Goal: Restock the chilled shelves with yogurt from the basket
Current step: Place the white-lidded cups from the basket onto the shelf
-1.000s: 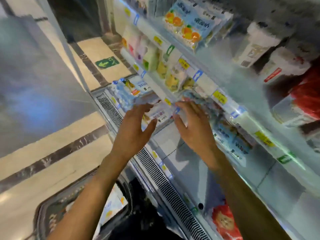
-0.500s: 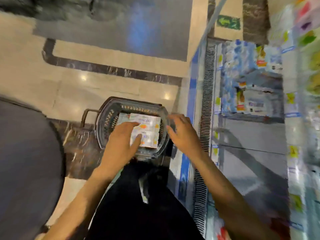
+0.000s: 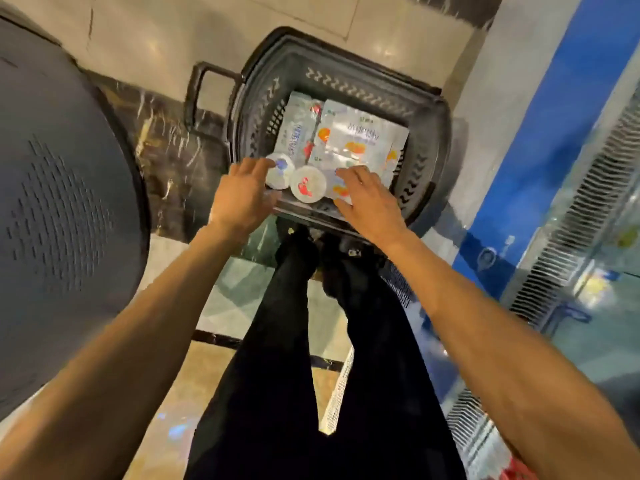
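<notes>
Head view: grey bin left of basket, chiller grille right.

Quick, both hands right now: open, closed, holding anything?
Left hand: open, fingers spread, fingertips at the blue-lidded yogurt cup in the basket; no grip yet.
Right hand: open, flat over the yogurt multipack; holding nothing.

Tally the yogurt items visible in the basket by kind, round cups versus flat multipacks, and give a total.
Round cups: 2, the cup with the blue mark and the cup with the red mark.
Flat multipacks: 2, the left pack and the right pack.
Total: 4 visible in the basket; anything underneath is hidden.
</notes>
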